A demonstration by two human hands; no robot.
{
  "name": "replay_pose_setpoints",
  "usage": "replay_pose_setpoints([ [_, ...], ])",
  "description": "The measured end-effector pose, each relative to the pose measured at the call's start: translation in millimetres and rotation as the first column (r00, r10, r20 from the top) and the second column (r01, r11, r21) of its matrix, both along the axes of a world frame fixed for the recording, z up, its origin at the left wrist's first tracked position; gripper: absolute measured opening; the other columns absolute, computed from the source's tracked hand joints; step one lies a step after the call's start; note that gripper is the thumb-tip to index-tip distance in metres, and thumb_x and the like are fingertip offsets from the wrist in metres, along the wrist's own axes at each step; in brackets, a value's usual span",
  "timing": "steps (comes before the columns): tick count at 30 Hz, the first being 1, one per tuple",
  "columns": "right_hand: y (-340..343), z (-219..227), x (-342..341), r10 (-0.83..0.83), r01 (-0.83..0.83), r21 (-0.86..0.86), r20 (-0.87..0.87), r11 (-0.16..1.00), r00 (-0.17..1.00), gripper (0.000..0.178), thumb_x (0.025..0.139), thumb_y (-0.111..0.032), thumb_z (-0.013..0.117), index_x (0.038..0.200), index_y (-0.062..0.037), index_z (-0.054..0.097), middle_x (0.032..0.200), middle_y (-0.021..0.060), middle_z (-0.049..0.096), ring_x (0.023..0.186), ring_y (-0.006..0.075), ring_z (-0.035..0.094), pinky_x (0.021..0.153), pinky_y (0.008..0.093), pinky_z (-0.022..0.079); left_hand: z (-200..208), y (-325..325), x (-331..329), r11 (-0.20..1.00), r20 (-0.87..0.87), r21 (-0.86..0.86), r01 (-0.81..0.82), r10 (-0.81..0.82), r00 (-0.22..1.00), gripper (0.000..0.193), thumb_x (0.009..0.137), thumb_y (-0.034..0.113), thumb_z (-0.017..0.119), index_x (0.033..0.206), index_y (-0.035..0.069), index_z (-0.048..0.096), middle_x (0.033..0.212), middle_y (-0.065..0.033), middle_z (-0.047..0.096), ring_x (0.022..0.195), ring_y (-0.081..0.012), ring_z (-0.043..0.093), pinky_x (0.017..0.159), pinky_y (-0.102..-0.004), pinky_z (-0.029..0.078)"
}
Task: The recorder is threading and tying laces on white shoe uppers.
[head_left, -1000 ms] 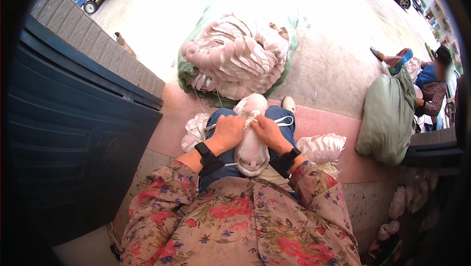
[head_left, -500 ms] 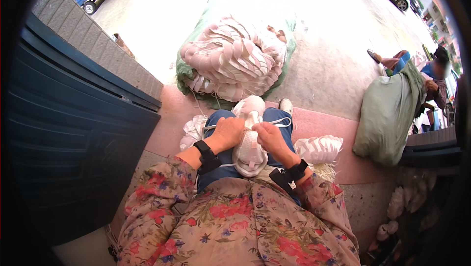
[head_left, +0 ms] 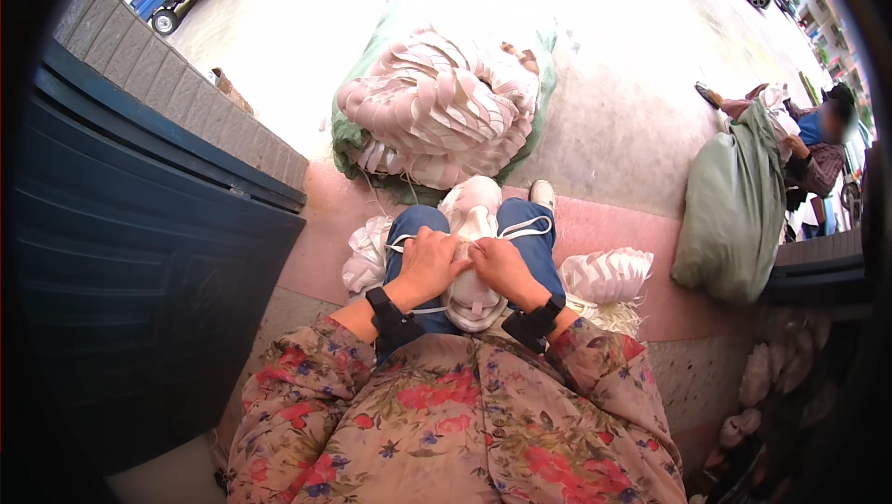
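Note:
A white and pale pink shoe upper (head_left: 476,304) lies lengthwise between my knees, its rounded far end pointing away from me. White shoelace (head_left: 531,227) loops out on both sides of it, across my jeans. My left hand (head_left: 429,265) is closed against the upper's left side, fingers bent over its middle. From the right, my right hand (head_left: 506,272) pinches at the same spot, apparently on the lace. The fingertips nearly meet and hide the exact grip.
A green sack (head_left: 348,137) heaped with stacked pale uppers (head_left: 437,104) stands ahead. More uppers lie beside my left leg (head_left: 367,253) and right leg (head_left: 606,276). A dark blue door (head_left: 139,253) is at left. A person (head_left: 818,151) sits at right behind a full green sack (head_left: 734,207).
Both hands have shifted slightly down along the upper, toward me. My left hand has turned with its fingers reaching over the upper. The person at right has shifted posture.

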State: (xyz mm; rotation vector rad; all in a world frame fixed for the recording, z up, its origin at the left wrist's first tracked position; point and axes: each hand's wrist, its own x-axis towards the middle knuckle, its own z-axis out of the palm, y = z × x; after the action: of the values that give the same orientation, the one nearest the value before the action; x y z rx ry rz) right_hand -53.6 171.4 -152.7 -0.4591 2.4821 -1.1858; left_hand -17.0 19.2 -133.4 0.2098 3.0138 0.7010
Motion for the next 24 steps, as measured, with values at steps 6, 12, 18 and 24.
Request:
replay_pose_setpoints([
  [6,-11.1,16.0,4.0,0.115,-0.077,0.267,-0.131,0.961,0.985,0.021,0.082,-0.022,0.052,0.076,-0.0028,0.06,0.072,0.0175,0.061,0.069,0.0344,0.061,0.061,0.0425,0.048,2.8,-11.4,-20.4,0.995,0.333,0.084,0.054,-0.079,0.94,0.018,0.074,0.019,0.051,0.085,0.008,0.061,0.091,-0.0121,0.06,0.095,-0.0328,0.05,0.076,-0.0495,0.042],
  [12,-16.0,14.5,8.8,0.299,-0.165,0.392,-0.311,0.905,0.902,0.011,0.078,-0.013,0.052,0.077,-0.0028,0.056,0.067,0.0149,0.06,0.063,0.0288,0.062,0.052,0.0365,0.049,-6.1,-17.1,-22.7,0.986,0.348,0.147,0.078,-0.125,0.929,0.02,0.075,0.018,0.05,0.089,0.012,0.063,0.092,-0.011,0.061,0.096,-0.0322,0.052,0.075,-0.0492,0.042],
  [18,-9.6,12.0,5.9,0.342,-0.172,0.391,-0.421,0.904,0.84,0.007,0.076,-0.01,0.051,0.077,-0.0032,0.052,0.062,0.0126,0.06,0.057,0.0254,0.062,0.048,0.034,0.048,3.4,-6.3,-13.9,0.985,0.125,0.169,0.027,-0.048,0.991,0.014,0.072,0.014,0.055,0.079,0.004,0.062,0.079,-0.0142,0.061,0.077,-0.0339,0.057,0.063,-0.0405,0.044],
  [24,40.0,24.8,17.9,0.251,-0.265,-0.039,-0.218,0.963,0.943,0.015,0.082,-0.016,0.048,0.078,-0.0014,0.05,0.067,0.0198,0.056,0.063,0.0342,0.058,0.054,0.0401,0.045,41.3,14.2,18.8,0.977,-0.251,0.027,0.21,-0.197,0.948,0.028,0.075,0.014,0.058,0.103,0.014,0.059,0.104,-0.0042,0.055,0.101,-0.029,0.045,0.08,-0.042,0.039],
])
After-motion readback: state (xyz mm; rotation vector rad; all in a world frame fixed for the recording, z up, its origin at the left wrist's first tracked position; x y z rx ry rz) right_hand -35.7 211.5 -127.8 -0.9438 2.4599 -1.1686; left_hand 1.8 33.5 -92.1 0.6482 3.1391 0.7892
